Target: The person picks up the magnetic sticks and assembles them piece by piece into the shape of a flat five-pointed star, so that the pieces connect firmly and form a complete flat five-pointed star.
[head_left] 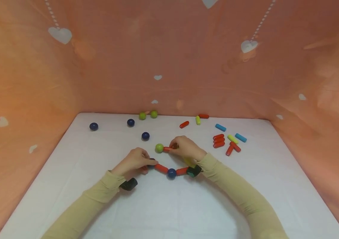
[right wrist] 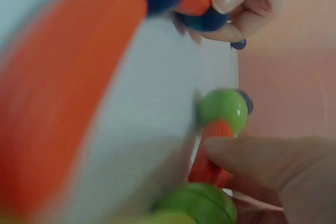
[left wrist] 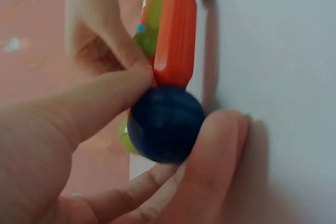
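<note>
My left hand point(head_left: 135, 159) pinches a dark blue ball point(left wrist: 167, 124) at the left end of a chain, between thumb and fingers. A red rod point(head_left: 161, 168) joins that ball to another blue ball point(head_left: 171, 173). From there a second red rod point(head_left: 182, 171) runs right, its far end hidden by the wrist camera. My right hand point(head_left: 187, 147) grips a red rod point(right wrist: 207, 161) between thumb and fingers. One end of it meets a light green ball point(head_left: 159, 148), and a second green ball point(right wrist: 197, 203) sits at its near end. Part of a yellow rod point(head_left: 189, 162) shows below the right wrist.
Loose blue balls point(head_left: 145, 136) and two green balls point(head_left: 142, 116) lie at the back left. Several red rods point(head_left: 218, 140), with yellow rods point(head_left: 232, 138) and blue rods point(head_left: 241, 137), lie at the right. A peach cloth point(head_left: 169, 66) encloses the white table point(head_left: 169, 209).
</note>
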